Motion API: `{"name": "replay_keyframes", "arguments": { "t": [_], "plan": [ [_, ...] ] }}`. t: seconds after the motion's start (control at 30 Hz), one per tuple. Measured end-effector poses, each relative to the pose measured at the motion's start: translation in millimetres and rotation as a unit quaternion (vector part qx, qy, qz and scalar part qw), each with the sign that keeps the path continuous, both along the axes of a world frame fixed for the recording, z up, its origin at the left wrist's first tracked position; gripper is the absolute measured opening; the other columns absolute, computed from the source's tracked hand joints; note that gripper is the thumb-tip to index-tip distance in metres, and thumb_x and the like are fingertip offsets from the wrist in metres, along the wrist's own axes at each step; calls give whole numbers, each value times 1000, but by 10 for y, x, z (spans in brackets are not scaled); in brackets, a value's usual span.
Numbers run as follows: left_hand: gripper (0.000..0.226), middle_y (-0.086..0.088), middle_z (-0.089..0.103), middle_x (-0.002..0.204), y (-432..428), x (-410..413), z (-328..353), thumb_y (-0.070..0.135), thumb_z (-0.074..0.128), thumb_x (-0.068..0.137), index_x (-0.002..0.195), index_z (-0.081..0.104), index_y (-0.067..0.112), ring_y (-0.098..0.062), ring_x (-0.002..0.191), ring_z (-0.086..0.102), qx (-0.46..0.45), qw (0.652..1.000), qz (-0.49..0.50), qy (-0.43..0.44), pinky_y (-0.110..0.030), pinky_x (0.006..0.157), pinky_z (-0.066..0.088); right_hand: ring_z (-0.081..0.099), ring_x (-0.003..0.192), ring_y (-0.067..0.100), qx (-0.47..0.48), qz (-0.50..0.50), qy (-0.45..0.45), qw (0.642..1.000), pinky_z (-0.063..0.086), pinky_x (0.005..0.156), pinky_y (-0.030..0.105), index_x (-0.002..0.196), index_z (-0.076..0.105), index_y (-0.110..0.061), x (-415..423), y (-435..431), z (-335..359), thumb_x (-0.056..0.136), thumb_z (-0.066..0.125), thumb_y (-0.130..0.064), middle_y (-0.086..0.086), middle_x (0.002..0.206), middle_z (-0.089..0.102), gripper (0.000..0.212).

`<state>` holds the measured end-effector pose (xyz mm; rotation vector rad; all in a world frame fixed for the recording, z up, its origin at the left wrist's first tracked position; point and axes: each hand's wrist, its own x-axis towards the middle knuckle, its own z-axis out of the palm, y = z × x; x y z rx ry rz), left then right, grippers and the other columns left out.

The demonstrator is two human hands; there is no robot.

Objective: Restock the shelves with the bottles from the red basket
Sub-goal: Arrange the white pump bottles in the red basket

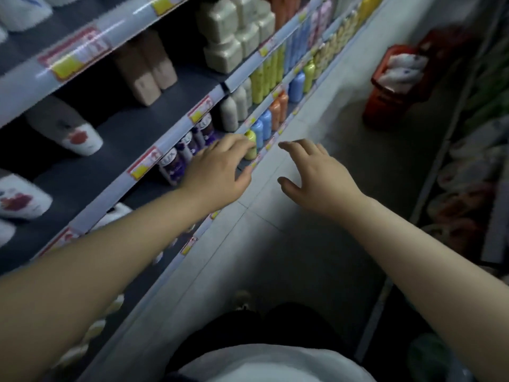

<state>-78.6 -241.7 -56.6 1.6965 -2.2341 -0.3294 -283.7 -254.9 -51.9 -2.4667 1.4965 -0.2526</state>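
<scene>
Two hands (pixel 220 168) (pixel 316 179), one red basket (pixel 385 106)

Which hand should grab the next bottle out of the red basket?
Probably the right. The right hand is open, holds nothing and hangs over the floor on the side where the red basket stands. The left hand reaches to the shelf, fingers at a yellow bottle, farther from the basket.
</scene>
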Motion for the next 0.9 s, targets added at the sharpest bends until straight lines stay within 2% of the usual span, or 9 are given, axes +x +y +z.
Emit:
{"name": "replay_keyframes", "arguments": {
  "t": [0.1,0.2,0.37,0.5,0.6,0.73,0.9],
  "plan": [
    [49,-6,52,133,-496,-224,14,34,41,83,126,56,14,-31,116,54,-5,999,-45,6,-41,85,48,42,124,25,-2,-52,-3,999,46,88,40,144,32,-19,-207,-241,-22,89,55,-40,4,141,41,63],
    [53,-5,53,132,-928,-552,-33,39,37,81,123,57,15,-29,115,54,-5,996,-94,13,-39,82,48,42,125,25,8,-107,-5,994,45,89,39,144,32,-20,-488,-487,-88,89,56,-40,4,141,40,63],
    [49,-6,55,127,-1739,-1258,-185,37,40,83,123,57,14,-26,114,56,11,984,-177,23,-39,82,51,43,122,25,20,-164,4,986,46,83,36,143,33,-20,-1125,-1050,-229,88,56,-39,4,140,41,63],
    [50,-4,53,129,-2454,-1857,-256,39,40,83,125,55,16,-25,116,55,33,981,-187,37,-42,87,50,43,121,24,29,-175,7,984,44,81,32,143,32,-21,-1723,-1687,-285,88,56,-41,3,140,40,63],
    [41,-5,52,131,-2987,-2297,-297,29,49,89,128,54,15,-25,118,53,60,981,-177,50,-40,91,47,43,122,23,36,-178,5,983,45,84,33,143,33,-20,-2172,-2193,-264,89,56,-41,4,140,40,63],
    [40,-2,52,131,-3665,-2800,-328,27,51,89,128,53,19,-24,114,54,85,982,-153,71,-45,90,49,42,121,23,44,-168,8,985,42,80,29,143,33,-19,-2629,-2869,-257,89,55,-41,3,139,40,62],
    [36,1,50,132,-4534,-3291,-359,22,53,92,128,53,21,-20,114,54,105,978,-160,78,-35,87,46,44,118,24,50,-199,-27,978,47,83,36,141,36,-19,-3032,-3718,-308,88,56,-39,3,136,43,60]
  ]
}}
